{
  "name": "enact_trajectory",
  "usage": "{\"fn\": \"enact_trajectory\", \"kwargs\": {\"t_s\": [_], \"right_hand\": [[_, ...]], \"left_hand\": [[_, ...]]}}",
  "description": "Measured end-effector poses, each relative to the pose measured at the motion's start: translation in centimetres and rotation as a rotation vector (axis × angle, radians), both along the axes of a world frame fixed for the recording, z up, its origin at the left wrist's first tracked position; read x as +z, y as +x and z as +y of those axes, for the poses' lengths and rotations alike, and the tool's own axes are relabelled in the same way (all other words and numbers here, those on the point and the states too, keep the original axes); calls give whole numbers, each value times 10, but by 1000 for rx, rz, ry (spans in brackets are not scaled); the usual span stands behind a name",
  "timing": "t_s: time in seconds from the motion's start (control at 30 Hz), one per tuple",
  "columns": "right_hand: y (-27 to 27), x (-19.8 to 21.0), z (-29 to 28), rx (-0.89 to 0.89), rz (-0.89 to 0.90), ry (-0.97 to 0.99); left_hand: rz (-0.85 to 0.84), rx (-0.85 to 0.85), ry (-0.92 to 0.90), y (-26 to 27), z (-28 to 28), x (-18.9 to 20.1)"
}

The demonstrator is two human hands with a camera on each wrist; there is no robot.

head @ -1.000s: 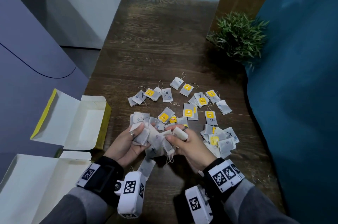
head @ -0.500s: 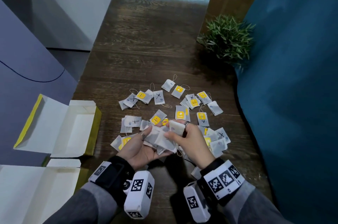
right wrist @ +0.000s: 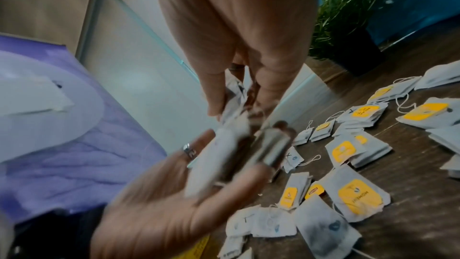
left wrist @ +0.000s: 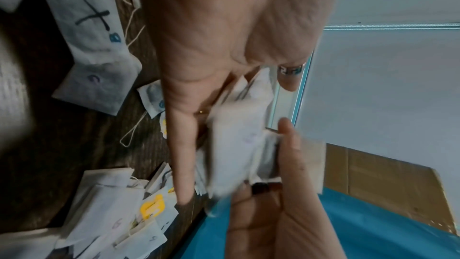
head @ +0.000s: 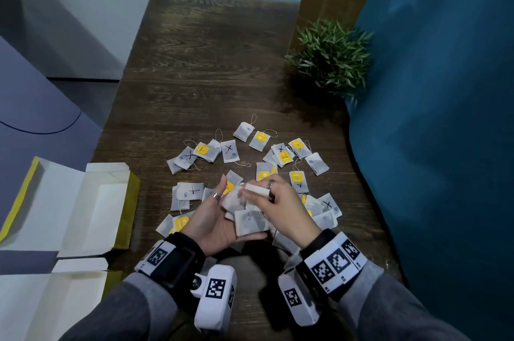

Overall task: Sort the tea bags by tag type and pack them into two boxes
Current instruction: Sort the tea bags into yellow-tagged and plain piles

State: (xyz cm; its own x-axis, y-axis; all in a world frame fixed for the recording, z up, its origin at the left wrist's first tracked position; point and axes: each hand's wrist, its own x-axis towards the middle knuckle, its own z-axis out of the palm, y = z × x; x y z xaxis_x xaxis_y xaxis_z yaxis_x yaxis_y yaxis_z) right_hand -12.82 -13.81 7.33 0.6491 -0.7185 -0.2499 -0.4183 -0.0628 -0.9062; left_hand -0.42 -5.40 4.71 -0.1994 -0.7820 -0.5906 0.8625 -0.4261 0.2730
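Many white tea bags lie scattered on the dark wooden table (head: 211,68); some carry yellow tags (head: 285,158), others a black X (head: 229,150). My left hand (head: 214,218) is palm up over the near part of the pile and holds a small bunch of tea bags (head: 249,222). My right hand (head: 281,207) reaches in from the right and pinches a white bag (head: 256,189) at the top of that bunch. The left wrist view shows the bunch (left wrist: 239,145) between both hands, blurred. Two open white boxes, one (head: 91,210) above the other (head: 55,299), stand at the left.
A small green plant (head: 331,56) stands at the table's right edge, behind the tea bags. A blue surface (head: 431,145) runs along the right side. More tea bags (head: 325,210) lie right of my hands, and a lavender panel (head: 33,107) is at the left.
The loose cluster that both hands held has gathered into a tighter bunch in my left palm. My right hand has shifted to the top of it.
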Motion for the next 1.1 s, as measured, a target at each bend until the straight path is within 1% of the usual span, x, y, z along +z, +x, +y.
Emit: {"fn": "enact_trajectory", "kwargs": {"t_s": [0.03, 0.1, 0.2, 0.27, 0.33, 0.37, 0.43, 0.5, 0.57, 0.63, 0.7, 0.77, 0.8, 0.83, 0.9, 0.93, 0.97, 1.03, 1.1], "right_hand": [[1, 0, 0, 22, 29, -20], [2, 3, -2, 38, 23, -7], [5, 7, -9, -68, -61, 27], [4, 8, -16, -154, -97, -24], [1, 12, -21, -202, -144, -60], [-1, 13, -22, -210, -186, -45], [-3, 15, -23, -146, -199, 6], [-1, 10, -23, -12, -83, 1], [3, 4, -22, 63, 17, 7], [5, 2, -27, 79, 23, 4], [4, 0, -47, -7, -19, 9], [0, -15, -83, -171, -36, 25], [-3, -26, -104, -243, 12, -2], [-5, -38, -124, -279, 124, -52], [-7, -59, -154, -248, 404, -110], [-5, -66, -164, -226, 507, -128], [-1, -71, -170, -199, 572, -154], [10, -77, -174, -148, 647, -194], [21, -81, -172, -104, 668, -183]], "left_hand": [[18, 26, -10, 0, -1, 0], [40, 63, -14, -1, -4, 1], [46, 59, 26, -1, -5, 0], [57, 55, 66, 0, -6, -3], [71, 47, 90, 2, -6, -5], [81, 44, 91, 3, -6, -5], [107, 17, 41, 5, -7, -5], [110, -40, -67, 8, -8, -5], [28, -75, -146, 9, -9, -5], [-35, -62, -129, 10, -12, -6], [-71, -24, -39, 11, -13, -8], [-130, 3, 29, 14, -16, -9], [-153, 12, 54, 17, -18, -8], [-162, 18, 69, 20, -21, -8], [-173, 35, 86, 26, -27, -7], [-184, 44, 102, 31, -31, -6], [-200, 50, 114, 35, -35, -5], [-250, 65, 135, 44, -45, -4], [-298, 86, 151, 54, -54, -3]]}}
